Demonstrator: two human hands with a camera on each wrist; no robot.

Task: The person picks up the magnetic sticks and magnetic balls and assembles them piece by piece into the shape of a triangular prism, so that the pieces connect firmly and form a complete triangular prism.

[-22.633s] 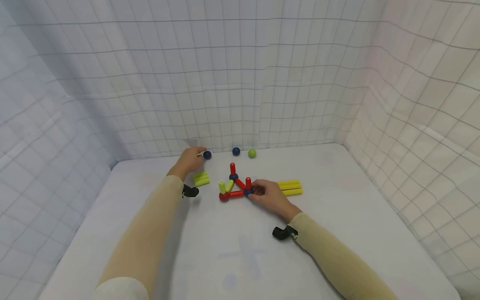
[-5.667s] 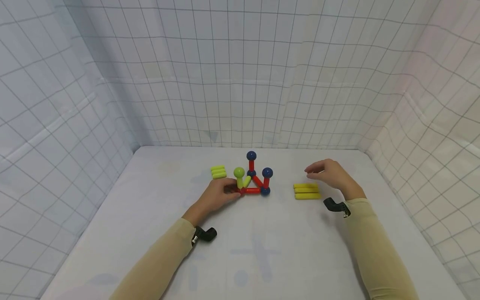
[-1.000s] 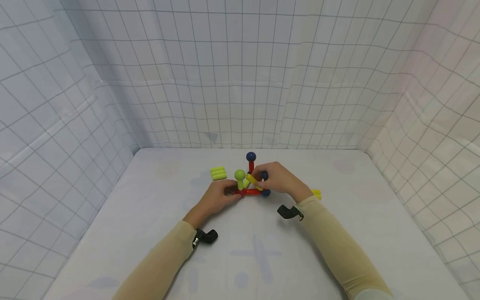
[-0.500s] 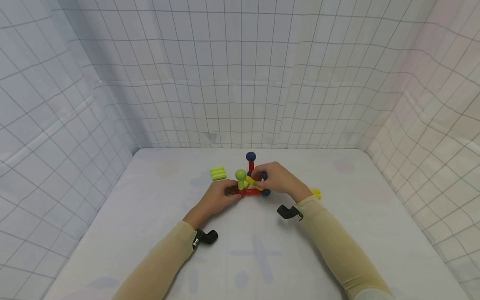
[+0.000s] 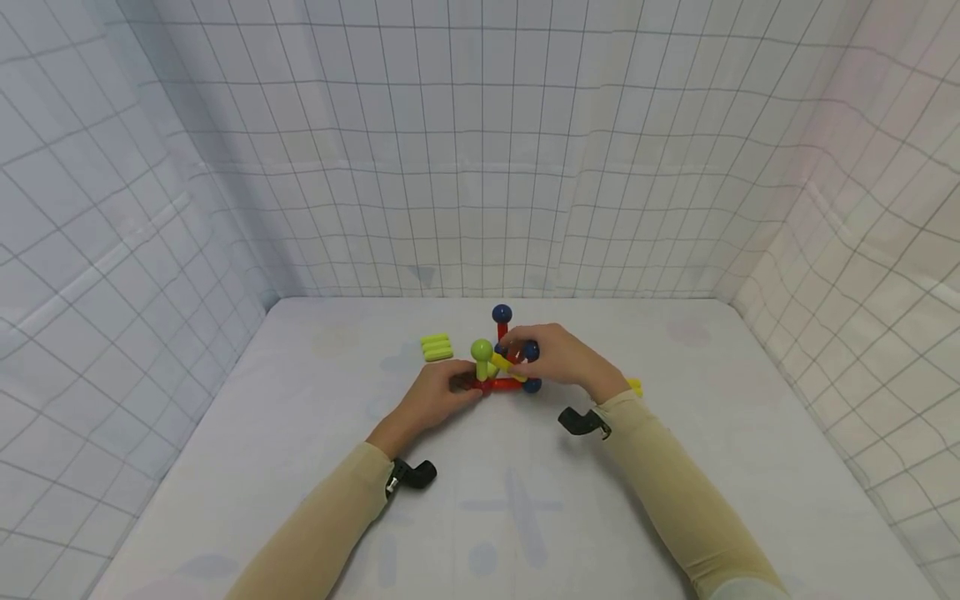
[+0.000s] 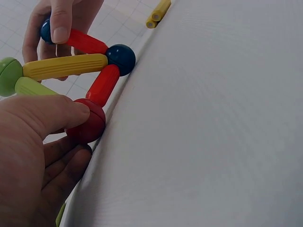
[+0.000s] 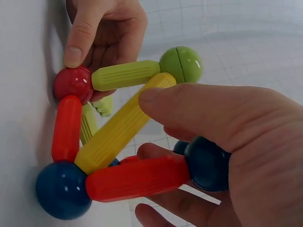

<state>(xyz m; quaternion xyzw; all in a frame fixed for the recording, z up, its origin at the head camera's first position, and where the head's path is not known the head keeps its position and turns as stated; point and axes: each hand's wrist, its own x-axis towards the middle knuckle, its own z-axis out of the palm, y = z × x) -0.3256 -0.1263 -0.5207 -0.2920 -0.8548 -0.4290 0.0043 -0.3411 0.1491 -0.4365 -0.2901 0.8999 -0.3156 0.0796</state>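
Observation:
A frame of magnetic building rods and balls stands at mid-table. My left hand (image 5: 435, 396) grips its red ball (image 7: 73, 85) at the left corner, thumb on top. Above that ball an upright lime rod (image 7: 125, 75) carries a green ball (image 5: 482, 350). A yellow rod (image 7: 120, 127) slants from the green ball down to a lower blue ball (image 7: 64, 190). Around the yellow rod and the upper blue ball (image 5: 531, 350), my right hand (image 5: 558, 357) has thumb and fingers parted. In the left wrist view its thumb (image 6: 60, 30) appears off the yellow rod.
Several lime rods (image 5: 437, 347) lie behind my left hand. Spare yellow rods (image 5: 635, 387) lie to the right, partly hidden by my right wrist. Another upright red rod topped by a blue ball (image 5: 502, 313) stands at the frame's back. Grid-patterned cloth walls (image 5: 480, 150) surround the table.
Since several seconds ago, a yellow rod has come from the right-hand pile into the frame. In the last half second my right fingers have parted and shifted slightly right; my left hand holds still.

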